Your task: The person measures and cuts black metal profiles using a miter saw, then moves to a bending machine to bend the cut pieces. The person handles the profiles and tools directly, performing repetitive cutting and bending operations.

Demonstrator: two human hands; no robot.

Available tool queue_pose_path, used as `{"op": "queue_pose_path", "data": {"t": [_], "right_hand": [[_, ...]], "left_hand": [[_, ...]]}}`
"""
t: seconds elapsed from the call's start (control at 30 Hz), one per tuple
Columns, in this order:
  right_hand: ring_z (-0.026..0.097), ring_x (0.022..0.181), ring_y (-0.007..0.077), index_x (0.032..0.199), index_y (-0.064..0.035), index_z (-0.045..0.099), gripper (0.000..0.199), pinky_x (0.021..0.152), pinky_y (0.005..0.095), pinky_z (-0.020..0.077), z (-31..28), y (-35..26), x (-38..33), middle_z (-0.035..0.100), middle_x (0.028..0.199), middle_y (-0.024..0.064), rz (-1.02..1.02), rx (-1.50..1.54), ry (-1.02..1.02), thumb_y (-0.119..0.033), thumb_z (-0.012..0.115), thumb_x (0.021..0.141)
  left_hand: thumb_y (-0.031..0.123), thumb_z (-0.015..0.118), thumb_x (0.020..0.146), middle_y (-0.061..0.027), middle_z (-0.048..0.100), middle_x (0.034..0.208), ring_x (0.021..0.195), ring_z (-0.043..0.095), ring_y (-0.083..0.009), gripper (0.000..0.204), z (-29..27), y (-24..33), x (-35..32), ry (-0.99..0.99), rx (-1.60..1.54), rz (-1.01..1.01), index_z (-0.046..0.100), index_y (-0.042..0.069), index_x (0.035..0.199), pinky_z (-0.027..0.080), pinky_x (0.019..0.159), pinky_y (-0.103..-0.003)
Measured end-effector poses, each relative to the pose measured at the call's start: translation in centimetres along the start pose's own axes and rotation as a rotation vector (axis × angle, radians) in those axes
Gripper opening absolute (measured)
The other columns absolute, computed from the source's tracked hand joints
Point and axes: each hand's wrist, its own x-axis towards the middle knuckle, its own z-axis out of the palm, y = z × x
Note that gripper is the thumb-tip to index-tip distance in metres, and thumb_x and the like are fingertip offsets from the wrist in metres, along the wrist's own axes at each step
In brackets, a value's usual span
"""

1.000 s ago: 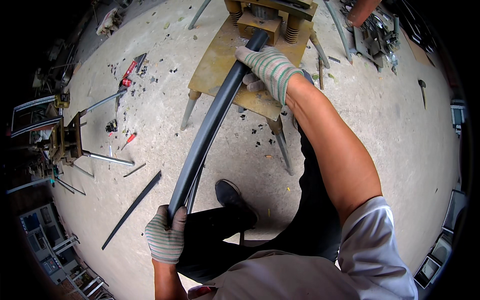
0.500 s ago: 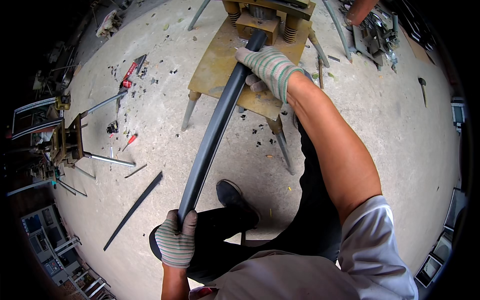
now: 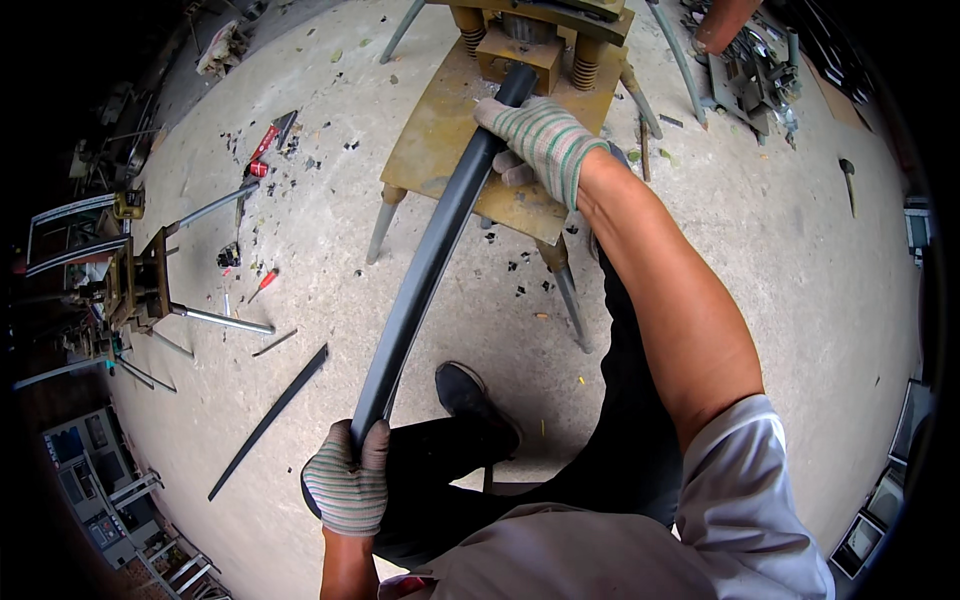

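A long dark grey metal profile [image 3: 425,262] slants from my lap up to a yellowish punch press [image 3: 520,52] on legs. Its far end meets the block under the press's upper plate; whether it goes inside I cannot tell. Gripping the near end is my left hand [image 3: 348,475], in a striped knit glove, thumb on top. My right hand [image 3: 540,145], gloved alike, is closed around the profile near the press, thumb over the top and fingers underneath. The press's yellow base plate [image 3: 440,150] lies below the right hand.
Another dark strip [image 3: 268,422] lies on the concrete floor to the left, near a red-handled screwdriver [image 3: 264,284]. A second legged tool stand [image 3: 140,280] is at far left. A hammer [image 3: 848,185] lies on the right. Dark scraps are scattered around the press.
The whole view has shifted very slightly. Both hands keep their hold on the profile, whose near end sits a touch further left.
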Motion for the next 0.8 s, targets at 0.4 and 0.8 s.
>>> {"op": "queue_pose_path", "data": {"t": [0.4, 0.8], "right_hand": [[0.062, 0.06, 0.013, 0.103, -0.0004, 0.066, 0.039, 0.046, 0.0243, 0.0555, 0.3, -0.3, 0.1, 0.066, 0.082, 0.0061, 0.005, 0.018, -0.018, -0.039, 0.072, 0.098], [0.06, 0.056, 0.0141, 0.096, 0.0003, 0.068, 0.041, 0.044, 0.0255, 0.0535, 0.7, -1.2, -0.6, 0.065, 0.078, 0.0068, 0.047, -0.014, 0.046, -0.041, 0.071, 0.098]], "left_hand": [[0.034, 0.075, 0.098, -0.0183, 0.064, 0.067, 0.057, 0.06, -0.0273, 0.037, -0.2, -0.5, 1.0, 0.038, 0.003, 0.029, 0.07, -0.003, 0.099, 0.049, 0.059, -0.036], [0.031, 0.073, 0.1, -0.0098, 0.055, 0.062, 0.061, 0.046, -0.0137, 0.035, -0.8, -0.1, 0.3, 0.039, -0.074, 0.02, 0.066, -0.002, 0.09, 0.043, 0.056, -0.033]]}}
